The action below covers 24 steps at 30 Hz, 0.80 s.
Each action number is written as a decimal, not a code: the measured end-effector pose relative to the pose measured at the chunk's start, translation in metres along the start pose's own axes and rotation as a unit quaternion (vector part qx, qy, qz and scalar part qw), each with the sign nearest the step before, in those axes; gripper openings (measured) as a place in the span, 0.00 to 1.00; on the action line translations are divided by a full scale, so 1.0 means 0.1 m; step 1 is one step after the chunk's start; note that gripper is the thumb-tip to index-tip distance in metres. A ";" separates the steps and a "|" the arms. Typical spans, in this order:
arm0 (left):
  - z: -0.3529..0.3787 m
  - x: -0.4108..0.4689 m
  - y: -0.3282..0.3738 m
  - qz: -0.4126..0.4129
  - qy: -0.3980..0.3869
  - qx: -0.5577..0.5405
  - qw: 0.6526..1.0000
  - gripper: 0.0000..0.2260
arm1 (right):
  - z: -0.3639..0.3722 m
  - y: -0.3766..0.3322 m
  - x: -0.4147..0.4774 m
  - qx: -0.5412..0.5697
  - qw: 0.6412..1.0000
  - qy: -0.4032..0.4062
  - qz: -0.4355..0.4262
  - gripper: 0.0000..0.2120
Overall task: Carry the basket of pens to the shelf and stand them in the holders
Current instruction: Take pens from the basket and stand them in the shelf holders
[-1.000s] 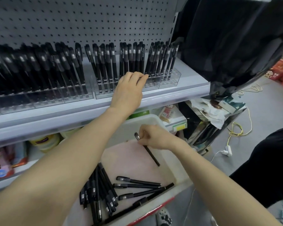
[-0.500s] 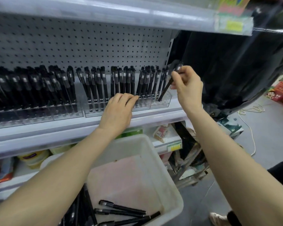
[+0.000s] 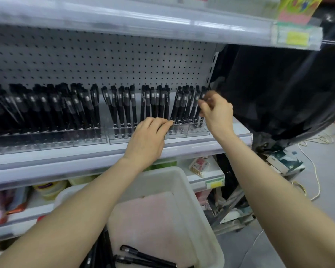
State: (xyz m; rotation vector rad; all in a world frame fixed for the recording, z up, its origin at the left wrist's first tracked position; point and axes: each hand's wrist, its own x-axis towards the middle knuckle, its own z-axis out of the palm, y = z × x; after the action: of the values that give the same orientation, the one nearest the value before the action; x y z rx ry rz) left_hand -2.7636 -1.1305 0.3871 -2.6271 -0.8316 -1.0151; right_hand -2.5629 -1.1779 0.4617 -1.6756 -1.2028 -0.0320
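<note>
Lowered into the crowded holder [image 3: 197, 131], a pen [image 3: 202, 94] is pinched by the right hand [image 3: 218, 113]; the left hand [image 3: 146, 141] is laid flat there; loose pens [image 3: 143, 257] are left in the basket [image 3: 200, 209].

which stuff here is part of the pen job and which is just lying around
Job: basket, loose pens, clear holders, shelf, left hand touching them, right hand pinching a pen.
Lying about: black sheet, floor cable, small box, yellow price tag.
</note>
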 end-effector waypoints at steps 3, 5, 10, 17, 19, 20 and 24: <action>0.00 0.00 -0.01 0.002 -0.001 -0.002 1.000 0.24 | 0.08 0.07 -0.08 -0.016 1.000 0.001 -0.006 0.10; 0.01 0.00 -0.01 0.001 -0.003 -0.003 1.000 0.24 | 0.10 0.07 -0.08 -0.021 1.000 0.010 -0.004 0.10; -0.05 -0.01 -0.04 0.024 -0.016 -0.006 1.000 0.23 | 0.10 0.05 -0.09 -0.030 0.999 0.017 0.001 0.10; -0.26 -0.23 -0.24 0.007 0.002 0.019 1.000 0.21 | 0.13 0.07 -0.14 -0.065 0.998 0.005 0.025 0.10; -0.32 -0.32 -0.31 0.005 0.007 0.023 1.000 0.21 | 0.17 0.06 -0.27 -0.067 0.997 0.023 0.027 0.11; -0.35 -0.35 -0.33 0.004 0.009 0.024 1.000 0.21 | 0.20 0.03 -0.36 -0.061 0.997 0.036 0.026 0.13; -0.42 -0.46 -0.39 -0.001 -0.004 0.010 1.000 0.20 | 0.38 -0.10 -0.85 -0.036 0.996 0.082 -0.006 0.17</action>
State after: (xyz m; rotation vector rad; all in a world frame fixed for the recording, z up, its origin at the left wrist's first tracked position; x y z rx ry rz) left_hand -2.8368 -1.1342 0.3876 -2.6146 -0.8433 -0.9930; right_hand -2.6317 -1.2087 0.4054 -1.6926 -1.1004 -0.2180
